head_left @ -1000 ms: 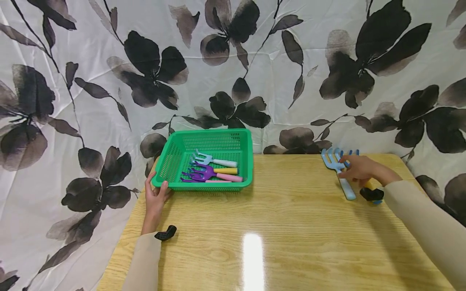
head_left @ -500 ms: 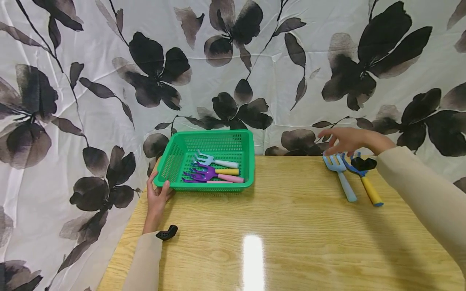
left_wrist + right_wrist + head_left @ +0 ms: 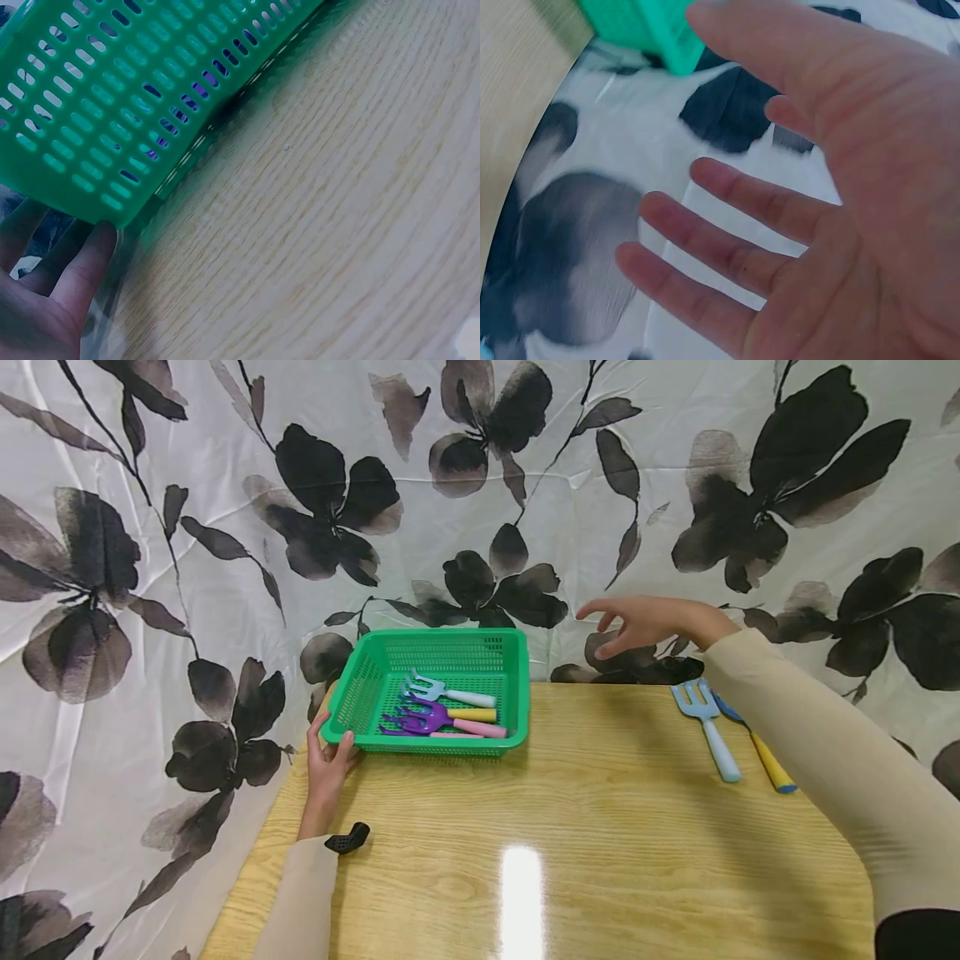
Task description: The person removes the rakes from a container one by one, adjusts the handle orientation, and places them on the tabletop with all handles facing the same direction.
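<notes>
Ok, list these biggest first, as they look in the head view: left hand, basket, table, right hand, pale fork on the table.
Table
Basket
Right hand and left hand: too alike to rank
Pale fork

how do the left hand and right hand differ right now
Contact: the left hand holds the green basket at its near left corner; the right hand holds nothing.

Height: the left hand is low, at the table's left side; the right hand is raised in the air.

Fingers: the left hand's thumb and fingers close round the corner; the right hand's fingers are spread apart.

Shared: both are bare, with beige sleeves.
</notes>
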### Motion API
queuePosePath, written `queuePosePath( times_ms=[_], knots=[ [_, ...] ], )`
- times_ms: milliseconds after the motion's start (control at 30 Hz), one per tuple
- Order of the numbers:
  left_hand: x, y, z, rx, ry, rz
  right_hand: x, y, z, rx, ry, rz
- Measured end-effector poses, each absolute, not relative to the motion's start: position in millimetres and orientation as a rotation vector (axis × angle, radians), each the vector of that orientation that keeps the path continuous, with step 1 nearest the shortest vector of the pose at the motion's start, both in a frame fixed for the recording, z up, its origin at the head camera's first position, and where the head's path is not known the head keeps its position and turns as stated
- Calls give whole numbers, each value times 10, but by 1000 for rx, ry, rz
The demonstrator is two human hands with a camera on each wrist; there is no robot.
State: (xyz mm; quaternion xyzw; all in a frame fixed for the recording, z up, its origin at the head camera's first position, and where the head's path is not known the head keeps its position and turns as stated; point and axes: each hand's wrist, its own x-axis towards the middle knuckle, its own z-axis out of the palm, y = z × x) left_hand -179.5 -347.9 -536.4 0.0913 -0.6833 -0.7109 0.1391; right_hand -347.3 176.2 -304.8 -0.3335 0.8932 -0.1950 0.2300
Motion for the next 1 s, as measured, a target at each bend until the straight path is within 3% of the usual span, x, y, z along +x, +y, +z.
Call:
queuePosePath(
  times_ms=[533, 1000],
  knots=[
    [-1823, -3498, -5353, 243, -1949, -2074, -3649, 613, -3188, -1088, 2447, -595],
    [-1844, -3536, -5371, 254, -1954, -2098, -3812, -179, -3776, -1184, 2341, -645]
  ],
)
